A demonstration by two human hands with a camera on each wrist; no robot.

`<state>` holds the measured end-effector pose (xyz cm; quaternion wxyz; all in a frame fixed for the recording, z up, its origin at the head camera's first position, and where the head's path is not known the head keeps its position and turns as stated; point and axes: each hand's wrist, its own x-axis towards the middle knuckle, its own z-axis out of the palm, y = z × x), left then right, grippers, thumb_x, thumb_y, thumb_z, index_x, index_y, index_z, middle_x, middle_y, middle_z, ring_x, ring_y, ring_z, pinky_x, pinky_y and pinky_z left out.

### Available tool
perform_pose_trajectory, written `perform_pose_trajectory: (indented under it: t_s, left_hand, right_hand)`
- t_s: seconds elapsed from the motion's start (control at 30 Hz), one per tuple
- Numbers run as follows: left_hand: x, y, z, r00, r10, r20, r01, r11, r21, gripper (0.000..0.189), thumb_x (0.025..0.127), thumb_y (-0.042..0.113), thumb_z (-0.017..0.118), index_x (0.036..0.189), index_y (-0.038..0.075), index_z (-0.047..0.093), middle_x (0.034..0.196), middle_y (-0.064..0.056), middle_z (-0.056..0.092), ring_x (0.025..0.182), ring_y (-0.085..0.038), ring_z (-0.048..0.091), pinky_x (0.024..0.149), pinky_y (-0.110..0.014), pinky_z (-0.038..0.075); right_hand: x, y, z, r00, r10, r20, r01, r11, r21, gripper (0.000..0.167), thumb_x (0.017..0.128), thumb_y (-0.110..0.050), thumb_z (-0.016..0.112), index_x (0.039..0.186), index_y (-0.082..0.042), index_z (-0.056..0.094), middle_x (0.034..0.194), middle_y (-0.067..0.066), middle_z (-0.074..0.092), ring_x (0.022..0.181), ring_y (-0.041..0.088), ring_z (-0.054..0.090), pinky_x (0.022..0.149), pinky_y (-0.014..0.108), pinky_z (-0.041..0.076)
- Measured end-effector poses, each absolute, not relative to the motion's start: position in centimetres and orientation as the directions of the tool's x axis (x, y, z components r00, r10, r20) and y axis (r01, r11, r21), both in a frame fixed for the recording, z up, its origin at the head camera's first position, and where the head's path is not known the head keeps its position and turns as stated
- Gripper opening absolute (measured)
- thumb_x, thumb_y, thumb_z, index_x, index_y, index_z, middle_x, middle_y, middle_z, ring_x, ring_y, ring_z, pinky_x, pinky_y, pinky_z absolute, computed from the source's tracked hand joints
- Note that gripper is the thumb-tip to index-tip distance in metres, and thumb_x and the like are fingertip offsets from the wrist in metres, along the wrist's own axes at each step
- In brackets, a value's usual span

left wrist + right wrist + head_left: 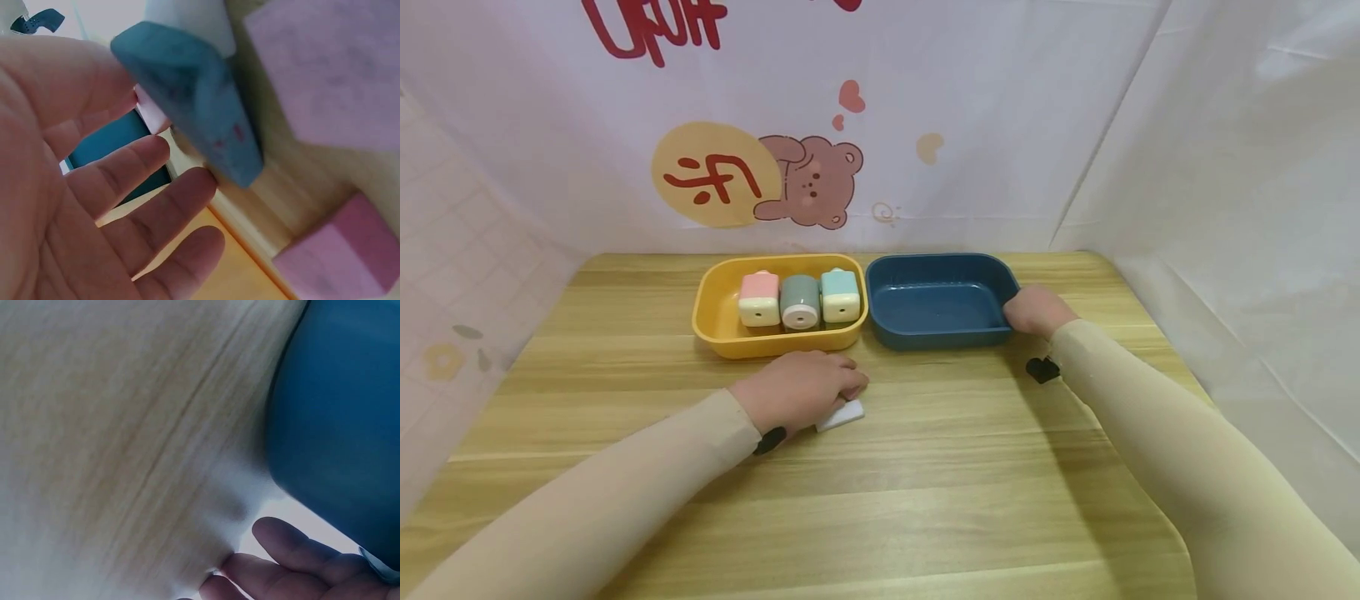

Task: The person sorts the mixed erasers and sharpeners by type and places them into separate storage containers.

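Observation:
My left hand (pixel 801 387) is low over the table, in front of the yellow tub (pixel 775 340). A white flat-sided block (pixel 842 414) shows beneath its fingers. The left wrist view has a blue block (pixel 194 100) at the thumb and index finger, whose tips are hidden behind it; I cannot tell whether they pinch it. The other fingers (pixel 162 212) are only slightly bent. Pink blocks (pixel 344 256) lie close by. My right hand (pixel 1037 311) grips the right end of the dark blue tub (pixel 940 340), its fingers (pixel 281 544) bent at the outer wall.
Inside the yellow tub are three small two-tone things: a pink and cream one (pixel 760 300), a grey and white one (pixel 800 302) and a light blue and cream one (pixel 840 295). The tubs stand side by side on the wooden table (pixel 925 500). A printed cloth (pixel 970 125) hangs behind.

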<state>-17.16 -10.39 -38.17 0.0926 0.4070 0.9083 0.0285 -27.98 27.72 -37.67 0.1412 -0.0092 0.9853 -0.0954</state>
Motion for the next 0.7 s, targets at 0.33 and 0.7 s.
perform_pose_trajectory:
  t_s: [0.33, 0.7]
  left_hand:
    - [-18.0, -9.8, -38.2, -0.690, 0.709, -0.146, 0.689, 0.705, 0.168, 0.016, 0.107, 0.025, 0.058, 0.092, 0.028, 0.063, 0.088, 0.008, 0.056, 0.082, -0.014, 0.054, 0.076, -0.030, 0.046]
    - [-18.4, -9.2, -38.6, -0.704, 0.703, -0.098, 0.686, 0.710, 0.161, 0.020, 0.104, 0.021, 0.060, 0.085, 0.026, 0.061, 0.077, 0.007, 0.054, 0.075, -0.016, 0.052, 0.071, -0.030, 0.044]
  right_hand:
    - [-27.8, 27.6, -37.6, -0.958, -0.047, -0.283, 0.012, 0.979, -0.202, 0.027, 0.090, -0.017, 0.038, 0.067, -0.012, 0.050, 0.093, 0.021, 0.064, 0.083, 0.033, 0.059, 0.083, 0.045, 0.051]
    - [-27.8, 27.7, -37.5, -0.953, -0.070, -0.294, -0.010, 0.979, -0.201, 0.029, 0.091, -0.016, 0.038, 0.065, -0.013, 0.048, 0.085, 0.016, 0.060, 0.082, 0.032, 0.058, 0.083, 0.044, 0.049]
